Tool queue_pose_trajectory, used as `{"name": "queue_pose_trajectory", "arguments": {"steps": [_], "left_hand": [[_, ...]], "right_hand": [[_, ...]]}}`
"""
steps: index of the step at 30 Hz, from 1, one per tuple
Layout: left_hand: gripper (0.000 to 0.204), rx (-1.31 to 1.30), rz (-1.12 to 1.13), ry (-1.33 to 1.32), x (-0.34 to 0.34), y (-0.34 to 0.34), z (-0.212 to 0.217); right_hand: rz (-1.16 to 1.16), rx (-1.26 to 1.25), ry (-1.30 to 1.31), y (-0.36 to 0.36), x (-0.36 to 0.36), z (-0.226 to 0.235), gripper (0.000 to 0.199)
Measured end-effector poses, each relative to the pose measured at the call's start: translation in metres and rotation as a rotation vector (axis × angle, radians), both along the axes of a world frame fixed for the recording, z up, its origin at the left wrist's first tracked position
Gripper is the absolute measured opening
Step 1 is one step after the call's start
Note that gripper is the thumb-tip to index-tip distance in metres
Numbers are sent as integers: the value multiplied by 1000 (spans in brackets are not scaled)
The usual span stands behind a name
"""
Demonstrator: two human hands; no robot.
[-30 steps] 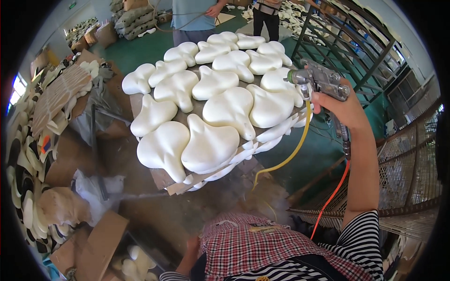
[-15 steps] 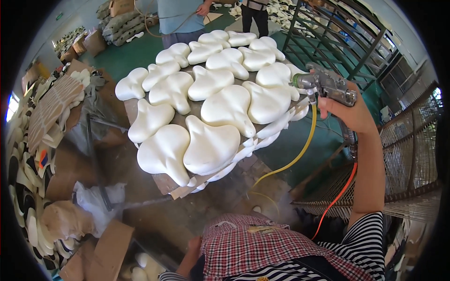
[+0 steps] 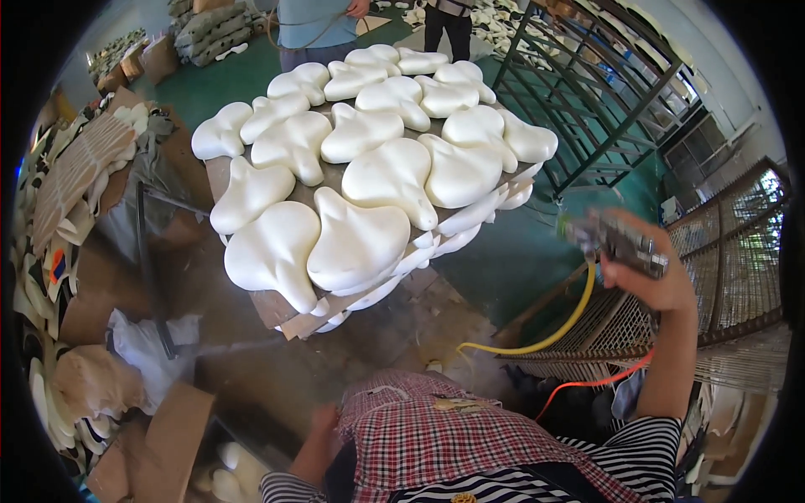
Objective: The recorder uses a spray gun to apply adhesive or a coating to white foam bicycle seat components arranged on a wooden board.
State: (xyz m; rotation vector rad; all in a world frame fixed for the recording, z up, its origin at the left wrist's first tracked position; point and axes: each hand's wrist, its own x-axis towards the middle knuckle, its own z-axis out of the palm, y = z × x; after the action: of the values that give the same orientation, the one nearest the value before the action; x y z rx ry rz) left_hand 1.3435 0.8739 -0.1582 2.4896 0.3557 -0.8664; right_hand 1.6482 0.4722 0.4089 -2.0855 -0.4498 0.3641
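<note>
My right hand (image 3: 650, 272) is closed round the grip of a spray gun (image 3: 616, 241) with a green-tipped nozzle, slightly blurred. A yellow hose (image 3: 579, 314) and an orange hose (image 3: 595, 383) run from the gun. It points left, apart from the pieces and to the right of the table. White foam bike-saddle cushions (image 3: 390, 172) lie close together across a wooden board (image 3: 270, 306), with more stacked under its right edge. Low by my checked apron (image 3: 436, 419), my left hand (image 3: 325, 419) is smeared by motion, so its fingers do not show.
A green metal rack (image 3: 579, 109) stands at the back right, and a woven wicker panel (image 3: 713, 260) close on my right. Cardboard, plastic bags (image 3: 151, 348) and piled saddle pieces crowd the left. Two people (image 3: 317, 29) stand beyond the board.
My right hand has drawn the spray gun down and rightward, away from the cushions; the hoses have shifted with it. My left hand has moved slightly. The view has turned a little.
</note>
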Motion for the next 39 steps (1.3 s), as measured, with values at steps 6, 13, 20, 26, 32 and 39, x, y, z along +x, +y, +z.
{"name": "queue_pose_trajectory", "arguments": {"steps": [6,13,20,26,32,39], "left_hand": [[15,43,-21,-99,-22,-18,-8],[11,37,105,-157,-29,-46,-14],[18,37,148,-76,-30,-85,-17],[23,126,2,-101,-29,-114,-15],[20,51,108,-40,-56,-118,-30],[21,-30,452,-36,-73,-102,-12]], "right_hand": [[92,-48,-88,-4,-1,-6,57],[143,83,-45,-28,7,-12,58],[88,57,-31,-49,12,-14,56],[18,186,-126,-54,34,-21,62],[201,239,-97,-35,16,-24,52],[174,60,-107,-33,-18,-18,57]]}}
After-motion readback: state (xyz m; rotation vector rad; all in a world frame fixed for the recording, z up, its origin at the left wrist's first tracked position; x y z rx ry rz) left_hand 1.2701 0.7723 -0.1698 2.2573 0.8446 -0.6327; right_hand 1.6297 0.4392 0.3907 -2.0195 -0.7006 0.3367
